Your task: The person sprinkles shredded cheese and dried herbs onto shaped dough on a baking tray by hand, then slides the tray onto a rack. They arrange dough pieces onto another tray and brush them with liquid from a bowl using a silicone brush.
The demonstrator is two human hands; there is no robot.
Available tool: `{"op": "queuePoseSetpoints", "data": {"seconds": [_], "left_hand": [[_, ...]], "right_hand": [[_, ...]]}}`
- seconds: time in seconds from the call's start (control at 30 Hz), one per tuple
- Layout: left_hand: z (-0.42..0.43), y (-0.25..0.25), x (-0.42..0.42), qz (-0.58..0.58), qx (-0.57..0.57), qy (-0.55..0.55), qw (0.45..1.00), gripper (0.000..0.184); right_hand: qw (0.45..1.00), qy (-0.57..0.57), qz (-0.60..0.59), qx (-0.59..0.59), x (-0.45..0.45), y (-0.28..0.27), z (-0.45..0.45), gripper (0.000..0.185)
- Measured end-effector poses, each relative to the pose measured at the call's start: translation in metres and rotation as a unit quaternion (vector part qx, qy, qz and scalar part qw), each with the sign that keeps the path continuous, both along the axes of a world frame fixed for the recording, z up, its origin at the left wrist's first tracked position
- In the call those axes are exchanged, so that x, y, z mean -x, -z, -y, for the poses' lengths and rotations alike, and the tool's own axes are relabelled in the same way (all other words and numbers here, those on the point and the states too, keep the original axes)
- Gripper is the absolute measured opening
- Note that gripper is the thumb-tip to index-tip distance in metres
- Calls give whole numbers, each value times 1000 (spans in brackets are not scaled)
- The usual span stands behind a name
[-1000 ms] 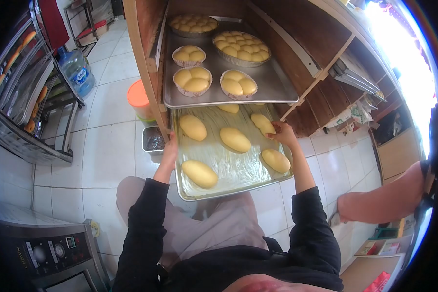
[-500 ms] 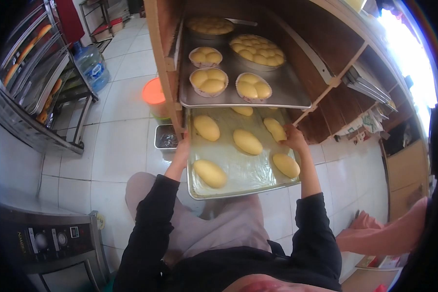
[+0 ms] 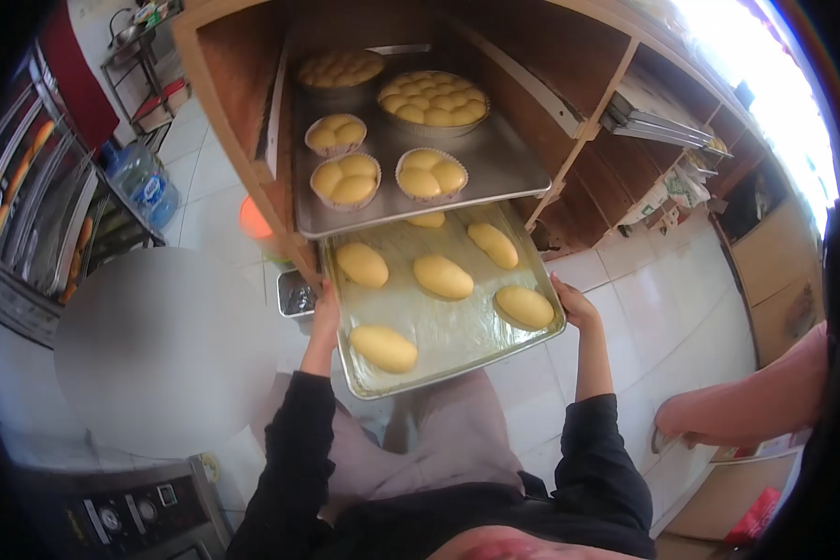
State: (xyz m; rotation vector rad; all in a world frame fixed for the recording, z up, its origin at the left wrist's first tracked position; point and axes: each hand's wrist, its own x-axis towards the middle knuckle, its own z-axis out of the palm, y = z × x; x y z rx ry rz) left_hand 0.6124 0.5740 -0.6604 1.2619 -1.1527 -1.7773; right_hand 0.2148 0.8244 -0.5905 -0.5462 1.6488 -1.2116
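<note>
A metal tray (image 3: 439, 359) with several oval dough pieces (image 3: 443, 277) juts out of the wooden cabinet, tilted a little. My left hand (image 3: 325, 313) is closed on its left edge, the fingertips partly hidden. At the tray's right edge, my right hand (image 3: 574, 303) grips the rim, its thumb and fingers around the side. On the shelf above, an upper tray (image 3: 439, 205) holds dough in small paper cups (image 3: 345, 180) and two large round pans (image 3: 435, 101) of dough balls.
The wooden cabinet (image 3: 224, 103) surrounds both trays. A bread rack (image 3: 84, 187) and water bottle (image 3: 149, 187) stand at the left, an oven (image 3: 149, 513) at lower left. A metal tin (image 3: 295, 294) sits by the cabinet. Another person's leg (image 3: 747, 401) is at the right.
My right hand has left the dough piece near the right side and moved down to the tray's right edge. The lower tray now sits slightly farther out. The view has shifted.
</note>
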Motion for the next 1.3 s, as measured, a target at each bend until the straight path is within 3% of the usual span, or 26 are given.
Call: {"op": "queuePoseSetpoints", "data": {"seconds": [0.1,0.17,0.2,0.27,0.3,0.37,0.4,0.43,0.5,0.73,0.77,0.8,0.83,0.87,0.9,0.93,0.97,1.03,1.13,1.23,1.3], "left_hand": [[-5,-2,-3,60,28,-27,997,76],[-8,-6,2,124,81,-74,986,75],[-17,-33,4,143,72,-42,986,71],[-16,-33,-2,74,30,-16,997,59],[-13,-31,-1,38,10,11,999,54],[2,-24,16,14,-6,69,998,54],[7,-21,27,24,-6,87,996,54],[10,-20,41,43,-2,102,994,54],[1,-23,61,98,5,125,987,54],[-71,-35,-1,316,24,162,935,55],[-85,-38,-31,395,49,204,894,55],[-100,-46,-67,542,152,349,749,55],[-116,-50,-105,642,311,537,450,56],[-135,-62,-131,637,375,596,313,56],[-156,-95,-132,651,328,546,412,56],[-171,-124,-124,565,173,340,732,51],[-186,-153,-113,380,27,45,923,47],[-207,-183,-115,303,9,35,952,42],[-230,-214,-130,296,2,67,953,40],[-260,-243,-135,322,19,47,945,42],[-281,-247,-145,358,17,77,930,43]], "right_hand": [[990,24,-118,-76,-7,-10,16,51],[994,-11,-80,-78,3,14,21,51],[994,-24,-67,-83,12,22,19,52],[975,-54,-206,59,10,45,5,54],[974,-107,-197,-10,-7,9,18,54],[992,-50,-112,3,-4,39,18,53],[972,-50,-221,-56,-14,23,25,54],[972,5,-199,-124,-9,35,32,57],[969,15,-175,-175,-28,-6,33,76],[959,81,-185,-198,-92,-45,-55,73],[956,87,-194,-201,-103,-41,-77,71],[946,110,-229,-200,-118,-59,-95,62],[951,37,-150,-268,-127,-78,-118,55],[963,54,-136,-225,-138,-112,-131,52],[952,138,-107,-251,-148,-99,-146,51],[957,150,-81,-235,-153,-95,-170,51],[956,108,-124,-243,-157,-123,-180,53],[951,98,-199,-214,-167,-165,-193,52],[944,63,-213,-243,-179,-200,-220,52],[931,27,-226,-285,-188,-213,-261,50],[935,62,-221,-272,-193,-234,-283,49]]}}
